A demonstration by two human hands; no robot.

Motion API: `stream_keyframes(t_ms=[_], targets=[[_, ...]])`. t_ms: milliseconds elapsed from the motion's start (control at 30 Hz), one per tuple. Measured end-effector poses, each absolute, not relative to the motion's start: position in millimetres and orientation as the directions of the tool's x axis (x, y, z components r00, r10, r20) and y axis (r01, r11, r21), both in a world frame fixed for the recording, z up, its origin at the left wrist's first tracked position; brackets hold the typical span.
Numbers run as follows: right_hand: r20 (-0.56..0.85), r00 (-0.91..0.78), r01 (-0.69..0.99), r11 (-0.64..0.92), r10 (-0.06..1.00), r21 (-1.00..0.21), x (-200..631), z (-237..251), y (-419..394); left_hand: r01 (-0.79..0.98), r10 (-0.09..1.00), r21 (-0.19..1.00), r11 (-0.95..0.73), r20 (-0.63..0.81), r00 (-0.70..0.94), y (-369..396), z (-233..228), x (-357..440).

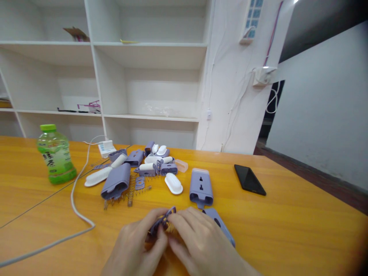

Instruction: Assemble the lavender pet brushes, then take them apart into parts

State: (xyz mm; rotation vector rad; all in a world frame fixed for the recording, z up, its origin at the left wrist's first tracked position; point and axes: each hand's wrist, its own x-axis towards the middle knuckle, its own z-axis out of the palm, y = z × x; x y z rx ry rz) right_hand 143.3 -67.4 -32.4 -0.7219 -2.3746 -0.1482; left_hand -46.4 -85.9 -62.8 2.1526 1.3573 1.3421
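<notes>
My left hand [135, 245] and my right hand [198, 241] meet at the table's near edge, fingers pinched together on a small purple plastic part [161, 221] with a metal spring at it. A purple housing piece [221, 226] lies under my right hand's far side. Just beyond stands a purple socket body [201, 188] with slots on its face. Further back lies a pile of purple and white parts [152, 163], a white oval cap [173, 183], a purple shell [116, 181] and loose springs [130, 193].
A green drink bottle [56, 154] stands at the left. A white cable [79, 199] curves from a white power strip [107, 147] across the orange table [287, 222]. A black phone [248, 179] lies right. White shelves [149, 76] stand behind.
</notes>
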Motion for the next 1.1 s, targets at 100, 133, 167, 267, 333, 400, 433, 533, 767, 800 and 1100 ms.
stream_keyframes(t_ms=[100,133,167,267,333,400,433,533,767,800,1100], targets=[[0.619,-0.655,0.55,0.835,0.433,-0.002,141.4,-33.5,-67.6,0.557,0.818,0.64,-0.53,0.559,0.136,-86.7,-60.1,-45.0],[0.626,-0.659,0.545,0.839,0.416,0.016,141.3,-33.9,-67.1,0.548,0.823,0.649,-0.528,0.551,0.139,-87.0,-59.3,-44.5],[0.637,-0.661,0.537,0.843,0.397,0.032,141.5,-34.1,-66.3,0.532,0.83,0.665,-0.524,0.537,0.147,-87.3,-58.8,-44.1],[0.665,-0.65,0.527,0.848,0.369,0.045,143.3,-33.9,-63.9,0.443,0.871,0.752,-0.488,0.454,0.189,-88.5,-59.2,-43.4],[0.674,-0.634,0.533,0.846,0.38,0.024,144.7,-33.2,-63.0,0.375,0.897,0.815,-0.442,0.389,0.21,-89.2,-60.5,-43.6],[0.681,-0.621,0.535,0.845,0.388,0.006,145.8,-32.7,-62.9,0.32,0.912,0.858,-0.403,0.347,0.217,-89.5,-61.4,-44.0],[0.687,-0.617,0.533,0.846,0.385,0.004,146.1,-32.7,-63.1,0.305,0.915,0.867,-0.394,0.337,0.224,-89.5,-61.5,-44.2],[0.699,-0.61,0.531,0.847,0.373,0.012,146.3,-33.3,-63.8,0.293,0.905,0.863,-0.412,0.349,0.245,-89.1,-60.3,-44.3],[0.707,-0.636,0.525,0.845,0.31,0.102,145.4,-33.2,-64.4,0.256,0.878,0.849,-0.463,0.4,0.262,-89.8,-59.5,-44.2],[0.712,-0.636,0.524,0.844,0.298,0.115,145.2,-33.1,-64.4,0.247,0.874,0.847,-0.47,0.407,0.266,-90.0,-60.2,-44.6],[0.717,-0.651,0.497,0.854,0.25,0.153,145.0,-36.3,-62.6,0.238,0.848,0.824,-0.514,0.446,0.287,-88.6,-63.9,-46.5]])
